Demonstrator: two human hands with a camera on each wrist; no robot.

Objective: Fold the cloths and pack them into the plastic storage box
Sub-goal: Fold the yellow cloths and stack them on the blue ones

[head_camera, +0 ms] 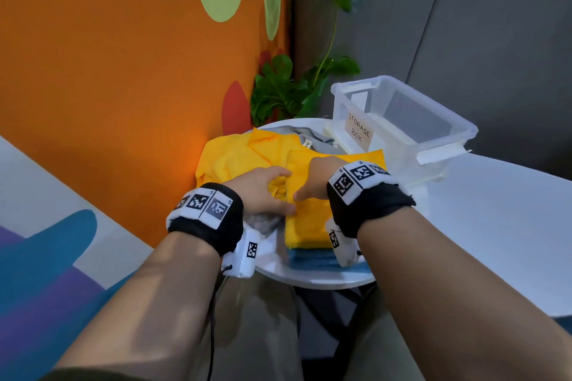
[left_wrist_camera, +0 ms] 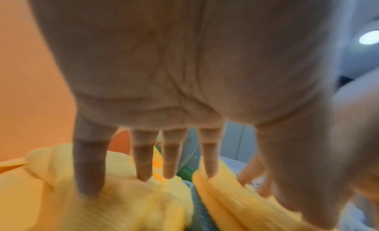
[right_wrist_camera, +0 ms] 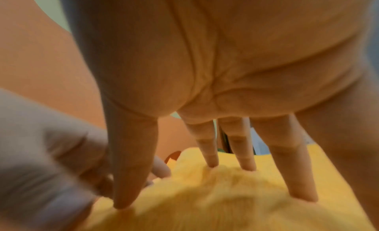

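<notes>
A folded yellow cloth [head_camera: 309, 223] lies on a blue cloth [head_camera: 325, 260] at the near edge of the white table [head_camera: 495, 210]. My right hand [head_camera: 309, 182] presses on it with straight, spread fingers [right_wrist_camera: 249, 163]. To its left lies a crumpled yellow cloth [head_camera: 232, 161]. My left hand [head_camera: 274, 187] rests on that cloth with straight fingers [left_wrist_camera: 143, 173], and a bunch of yellow fabric sits between the two hands. A grey cloth [head_camera: 312, 134] lies behind. The clear plastic storage box [head_camera: 458, 130], labelled, stands empty at the back right.
An orange wall [head_camera: 123, 86] runs close along the left. A green plant [head_camera: 284, 90] stands behind the table. The table's near rim [head_camera: 309, 280] is just above my lap. A bit of grey fabric [head_camera: 263, 223] shows under my left wrist.
</notes>
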